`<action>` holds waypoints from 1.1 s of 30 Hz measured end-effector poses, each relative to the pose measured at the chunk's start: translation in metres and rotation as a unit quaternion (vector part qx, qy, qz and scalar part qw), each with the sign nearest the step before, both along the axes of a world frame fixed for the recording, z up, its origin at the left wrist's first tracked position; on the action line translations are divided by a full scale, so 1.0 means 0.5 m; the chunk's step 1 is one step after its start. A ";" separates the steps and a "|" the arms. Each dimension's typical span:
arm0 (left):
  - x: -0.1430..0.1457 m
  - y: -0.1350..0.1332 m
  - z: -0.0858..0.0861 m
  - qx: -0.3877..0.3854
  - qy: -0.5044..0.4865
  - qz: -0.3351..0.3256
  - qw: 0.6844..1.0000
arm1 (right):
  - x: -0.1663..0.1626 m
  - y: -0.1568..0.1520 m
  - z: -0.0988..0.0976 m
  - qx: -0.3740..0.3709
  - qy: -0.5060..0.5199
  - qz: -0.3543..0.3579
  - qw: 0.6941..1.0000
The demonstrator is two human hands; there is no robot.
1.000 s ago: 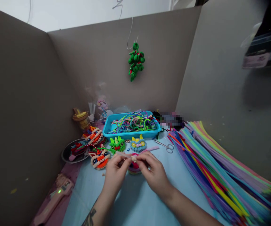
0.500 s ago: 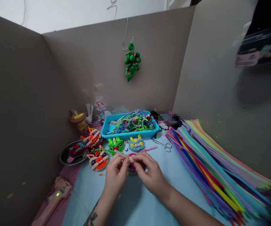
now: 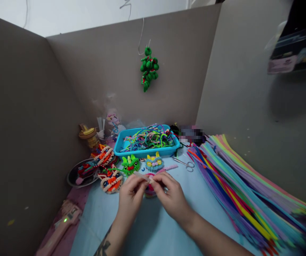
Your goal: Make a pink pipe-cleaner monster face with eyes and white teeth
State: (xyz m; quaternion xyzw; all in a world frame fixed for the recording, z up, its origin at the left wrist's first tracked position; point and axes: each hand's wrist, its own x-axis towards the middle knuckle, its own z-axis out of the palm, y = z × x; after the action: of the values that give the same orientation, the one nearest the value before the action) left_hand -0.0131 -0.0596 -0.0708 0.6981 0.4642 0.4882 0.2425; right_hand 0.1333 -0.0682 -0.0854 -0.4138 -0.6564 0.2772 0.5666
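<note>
Fingertips (image 3: 144,184) of both hands have come closer together in front of the blue tray (image 3: 147,154). A second ago a bumpy cream bit showed between them, and now it can't be made out, so both hands seem to be working on one tiny spot. The left hand (image 3: 131,193) has a small, tight grip on a thin pale strip (image 3: 141,176). The right hand (image 3: 171,193) has a narrow grip too, pinched at the strip's near end. So the strip is up in the hands, in front of the tray. A round pink thing (image 3: 150,192) is below it on the worktop (image 3: 110,220). Just in front of the tray are a green face (image 3: 131,165) and a blue face (image 3: 154,164), with scissors (image 3: 185,164) off its front right corner
</note>
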 end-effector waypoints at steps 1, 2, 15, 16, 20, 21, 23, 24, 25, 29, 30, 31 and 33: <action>0.000 -0.001 0.000 -0.007 0.007 0.005 1.000 | 0.001 0.000 0.000 -0.003 0.004 -0.004 1.000; 0.001 -0.001 0.000 -0.013 0.012 0.009 1.000 | 0.001 0.000 0.000 -0.004 0.007 -0.007 1.000; 0.008 -0.001 -0.009 -0.129 -0.084 -0.004 0.988 | 0.004 0.010 -0.021 0.047 -0.038 -0.062 0.996; 0.009 0.000 -0.010 -0.140 -0.096 -0.004 0.985 | 0.005 0.011 -0.022 0.056 -0.047 -0.065 0.995; 0.012 0.003 -0.015 -0.158 -0.137 -0.011 0.978 | 0.006 0.012 -0.023 0.088 -0.082 -0.072 0.990; 0.012 0.003 -0.016 -0.157 -0.141 -0.010 0.977 | 0.005 0.011 -0.022 0.092 -0.090 -0.077 0.989; 0.013 0.004 -0.018 -0.160 -0.140 -0.003 0.977 | 0.001 0.008 -0.022 0.095 -0.102 -0.088 0.986; 0.014 0.004 -0.019 -0.166 -0.136 0.004 0.977 | 0.000 0.007 -0.022 0.095 -0.106 -0.092 0.985; 0.014 0.004 -0.020 -0.174 -0.133 0.012 0.976 | -0.002 0.006 -0.022 0.095 -0.109 -0.094 0.985; 0.018 0.003 -0.017 -0.182 -0.137 0.032 0.973 | -0.007 0.004 -0.024 0.081 -0.108 -0.085 0.987; 0.019 0.002 -0.015 -0.174 -0.142 0.031 0.974 | -0.007 0.004 -0.025 0.073 -0.104 -0.080 0.989; 0.019 0.001 -0.014 -0.164 -0.145 0.028 0.975 | -0.008 0.003 -0.025 0.065 -0.099 -0.074 0.990; 0.019 0.000 -0.012 -0.146 -0.144 0.023 0.978 | -0.008 0.002 -0.023 0.049 -0.086 -0.063 0.993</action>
State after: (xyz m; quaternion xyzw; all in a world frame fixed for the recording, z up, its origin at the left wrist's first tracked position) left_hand -0.0034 -0.0595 -0.0766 0.5665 0.5070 0.5157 0.3950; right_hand 0.1294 -0.0671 -0.0970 -0.4488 -0.6878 0.1719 0.5441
